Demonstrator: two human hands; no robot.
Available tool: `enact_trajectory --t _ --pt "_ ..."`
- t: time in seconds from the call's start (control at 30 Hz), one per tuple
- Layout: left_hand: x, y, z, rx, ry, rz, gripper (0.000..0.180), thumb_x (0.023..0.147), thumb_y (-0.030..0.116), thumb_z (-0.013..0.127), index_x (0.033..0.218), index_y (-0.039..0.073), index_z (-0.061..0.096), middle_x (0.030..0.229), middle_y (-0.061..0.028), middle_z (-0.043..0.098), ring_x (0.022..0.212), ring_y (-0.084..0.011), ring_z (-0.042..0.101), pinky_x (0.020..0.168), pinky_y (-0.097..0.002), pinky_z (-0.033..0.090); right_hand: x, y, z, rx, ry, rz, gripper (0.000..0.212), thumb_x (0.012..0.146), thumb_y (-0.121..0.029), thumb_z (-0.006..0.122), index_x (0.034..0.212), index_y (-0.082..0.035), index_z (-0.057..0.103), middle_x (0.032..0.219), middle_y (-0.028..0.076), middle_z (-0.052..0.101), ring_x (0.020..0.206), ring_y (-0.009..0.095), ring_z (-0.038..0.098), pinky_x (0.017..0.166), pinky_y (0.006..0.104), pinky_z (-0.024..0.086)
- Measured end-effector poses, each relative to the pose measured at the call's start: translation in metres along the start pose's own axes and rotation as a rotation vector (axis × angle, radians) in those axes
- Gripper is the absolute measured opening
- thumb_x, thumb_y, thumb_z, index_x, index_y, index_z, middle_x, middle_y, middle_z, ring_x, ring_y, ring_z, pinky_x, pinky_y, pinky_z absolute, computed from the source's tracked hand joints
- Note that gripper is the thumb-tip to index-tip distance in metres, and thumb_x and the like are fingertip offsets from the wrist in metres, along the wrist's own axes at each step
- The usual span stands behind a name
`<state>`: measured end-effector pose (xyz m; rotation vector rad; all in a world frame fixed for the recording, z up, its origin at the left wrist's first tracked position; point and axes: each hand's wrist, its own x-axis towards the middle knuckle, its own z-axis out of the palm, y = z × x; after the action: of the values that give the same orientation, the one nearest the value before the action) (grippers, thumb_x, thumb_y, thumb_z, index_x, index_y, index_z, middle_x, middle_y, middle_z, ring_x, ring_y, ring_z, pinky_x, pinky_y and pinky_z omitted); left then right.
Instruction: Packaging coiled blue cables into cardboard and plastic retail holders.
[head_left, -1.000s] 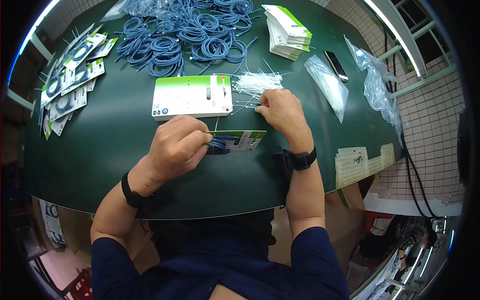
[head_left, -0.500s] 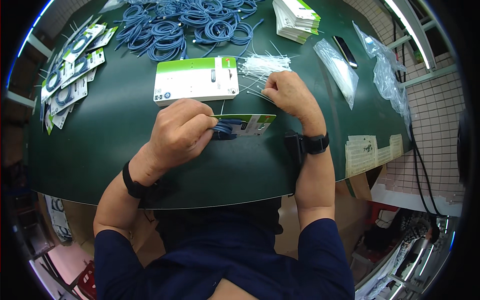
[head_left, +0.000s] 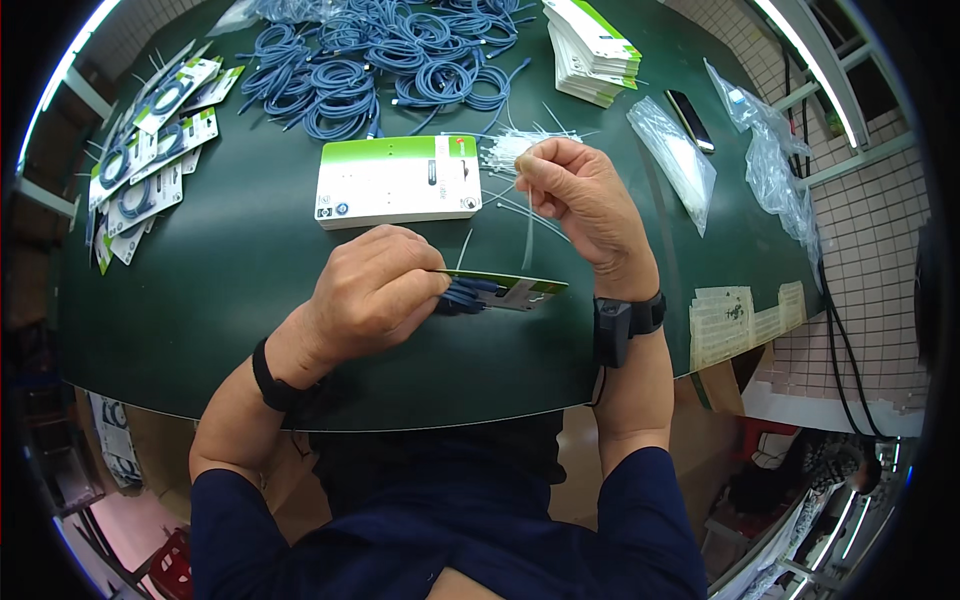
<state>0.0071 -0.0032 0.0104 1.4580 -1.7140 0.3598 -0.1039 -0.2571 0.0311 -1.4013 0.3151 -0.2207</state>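
Note:
Closed around a green and white backing card, my left hand also pinches a coiled blue cable against its near side. A thin white cable tie end sticks up behind that card. My right hand pinches a white cable tie between thumb and fingertips, and the tie hangs down above the card's right part. Just beyond the right hand lies a pile of white cable ties. A stack of green and white cards lies flat beyond my left hand.
Coiled blue cables cover the far middle of the green table. Cards with cables attached pile up at left. At far right are another card stack, a bag of ties, a phone and clear plastic.
My right hand has lifted from the tie pile, now with a cable tie hanging from its fingers. The left hand and its card have come slightly nearer.

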Motion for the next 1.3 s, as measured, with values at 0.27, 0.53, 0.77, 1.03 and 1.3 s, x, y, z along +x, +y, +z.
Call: enact_trajectory --t 0.27,0.53,0.77,1.03,1.3 --pt "0.001 -0.001 0.0 0.004 -0.023 0.038 0.019 0.071 -0.003 0.08 0.084 0.003 0.067 0.088 -0.0083 0.07 0.08 -0.0266 0.071 0.078 -0.0384 0.063 0.005 0.014 0.023 0.087 0.058 0.076 0.012 0.102 -0.014 0.075 0.1 -0.003 0.071 0.09 0.005 0.074 0.068 0.005 0.062 0.057 0.0175 0.047" --pt "-0.001 -0.003 -0.001 0.002 -0.026 0.052 0.022 0.07 -0.004 0.082 0.085 0.003 0.067 0.089 -0.0085 0.071 0.079 -0.028 0.072 0.078 -0.0394 0.063 0.003 0.012 0.028 0.142 -0.013 0.141 0.019 0.107 -0.022 0.069 0.1 -0.004 0.068 0.089 0.005 0.074 0.061 0.004 0.056 0.052 0.0194 0.046" --pt "-0.003 -0.004 0.001 0.007 -0.033 0.053 0.021 0.071 -0.004 0.082 0.084 0.003 0.067 0.089 -0.0084 0.071 0.079 -0.0282 0.072 0.078 -0.0393 0.063 0.005 0.024 0.027 -0.044 0.026 0.075 0.022 0.11 -0.023 0.063 0.102 -0.003 0.068 0.088 0.004 0.072 0.061 0.004 0.054 0.053 0.0204 0.046" --pt "-0.003 -0.003 0.0 0.033 -0.002 0.022 0.015 0.075 -0.001 0.079 0.08 0.003 0.065 0.086 -0.0073 0.07 0.078 -0.0246 0.071 0.076 -0.0371 0.061 0.007 0.023 0.03 -0.343 0.074 -0.044 0.018 0.106 -0.017 0.067 0.101 -0.001 0.073 0.088 0.002 0.072 0.066 0.004 0.058 0.057 0.0201 0.048" --pt "-0.004 -0.009 -0.003 0.014 -0.041 0.022 0.022 0.071 -0.003 0.083 0.085 0.002 0.067 0.089 -0.0094 0.072 0.08 -0.029 0.073 0.079 -0.0394 0.063 0.007 0.018 0.023 -0.195 0.057 -0.067 0.014 0.1 -0.015 0.076 0.104 -0.001 0.075 0.093 0.005 0.077 0.071 0.005 0.065 0.063 0.0191 0.052"
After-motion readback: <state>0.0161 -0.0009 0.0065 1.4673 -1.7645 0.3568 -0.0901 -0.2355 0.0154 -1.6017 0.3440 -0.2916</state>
